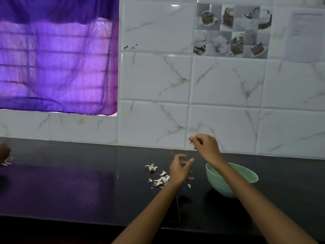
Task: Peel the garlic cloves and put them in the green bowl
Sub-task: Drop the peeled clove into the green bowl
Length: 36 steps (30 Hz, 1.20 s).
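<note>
A pale green bowl (246, 175) stands on the black counter, right of centre; my right forearm crosses over its rim and hides part of its inside. My right hand (204, 144) is raised above the counter behind the bowl, and its fingertips pinch a small pale piece of garlic (192, 144). My left hand (180, 169) hovers lower, just left of the bowl, with fingers spread and loosely curved and nothing in it. A scatter of white garlic skins (161, 178) lies on the counter left of my left hand, with an emptied garlic husk (151, 167) beside them.
The black counter (88, 182) runs along a white marble-look tiled wall (225, 81). A purple curtain (58, 55) covers a window at the upper left. At the far left edge another person's hand (4, 153) rests near more garlic skins (8, 162).
</note>
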Tool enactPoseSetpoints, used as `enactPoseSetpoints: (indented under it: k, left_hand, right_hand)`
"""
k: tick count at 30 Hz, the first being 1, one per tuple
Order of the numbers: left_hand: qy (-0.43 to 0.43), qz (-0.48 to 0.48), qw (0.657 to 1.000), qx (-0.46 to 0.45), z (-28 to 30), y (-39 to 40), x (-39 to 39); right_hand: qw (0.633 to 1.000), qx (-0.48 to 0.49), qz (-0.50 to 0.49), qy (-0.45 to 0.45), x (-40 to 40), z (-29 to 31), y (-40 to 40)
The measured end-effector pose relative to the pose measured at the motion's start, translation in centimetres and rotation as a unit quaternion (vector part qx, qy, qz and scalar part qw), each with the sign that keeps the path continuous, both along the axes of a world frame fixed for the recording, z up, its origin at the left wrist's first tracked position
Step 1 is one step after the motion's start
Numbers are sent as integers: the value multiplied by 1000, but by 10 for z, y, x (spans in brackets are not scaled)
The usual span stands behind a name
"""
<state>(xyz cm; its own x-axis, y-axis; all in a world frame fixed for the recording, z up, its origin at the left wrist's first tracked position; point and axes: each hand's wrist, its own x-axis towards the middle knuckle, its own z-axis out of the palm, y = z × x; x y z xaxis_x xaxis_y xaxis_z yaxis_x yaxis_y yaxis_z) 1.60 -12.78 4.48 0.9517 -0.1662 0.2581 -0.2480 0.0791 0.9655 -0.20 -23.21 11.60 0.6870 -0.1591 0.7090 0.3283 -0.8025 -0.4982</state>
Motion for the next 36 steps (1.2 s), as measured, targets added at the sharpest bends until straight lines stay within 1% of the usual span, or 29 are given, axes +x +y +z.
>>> enactPoseSetpoints:
  k: [2, 3, 4, 5, 6, 9, 11, 15, 21, 22, 24, 27, 30, 33, 34, 35, 36]
  left_hand:
    - [119, -48, 991, 25, 5, -30, -16]
    - [172, -97, 980, 18, 4, -43, -21]
    - [208, -140, 968, 14, 7, -51, -28]
    - [223, -169, 960, 11, 9, -56, -35]
    - [226, -171, 959, 7, 10, -59, -42]
    - [220, -102, 970, 3, 14, -62, -54]
    - [209, -81, 975, 5, 20, -59, -58]
    - [192, -98, 976, 22, 23, -61, -49]
    - [184, -140, 971, 61, 15, -45, -38]
    - [179, -137, 971, 73, 12, -40, -34]
    - [144, -82, 980, 109, 11, -27, -22]
    - [26, 22, 988, 150, 15, 0, -7]
    - [-79, 101, 974, 184, 16, 36, 15]
    - [-121, 143, 961, 205, 5, 60, 33]
    - [-129, 148, 957, 215, -1, 63, 37]
    - [-141, 150, 951, 232, -8, 66, 40]
    - [-151, 152, 941, 262, -15, 70, 42]
  right_hand:
    - [999, 3, -40, 17, -9, 0, -19]
    - [998, 4, -55, 34, -14, -3, -27]
    - [996, 2, -65, 53, -18, -8, -34]
    - [995, -3, -73, 72, -22, -14, -40]
    - [993, -8, -79, 86, -25, -21, -47]
    - [989, -18, -102, 104, -34, -30, -63]
    - [986, -24, -107, 124, -35, -30, -69]
    - [983, -30, -106, 149, -24, -36, -66]
    - [984, -15, -121, 129, -14, -48, -61]
    - [985, -11, -120, 121, -12, -47, -62]
    - [989, -3, -111, 101, -9, -43, -61]
    - [991, -6, -101, 86, -8, -35, -60]
    - [990, -40, -106, 88, -9, -27, -52]
    - [990, -87, -101, 37, -8, -17, -24]
    - [992, -95, -77, 37, -7, -15, -11]
    - [992, -94, -40, 67, -6, -13, 3]
    - [989, -90, 2, 119, -4, -13, 17]
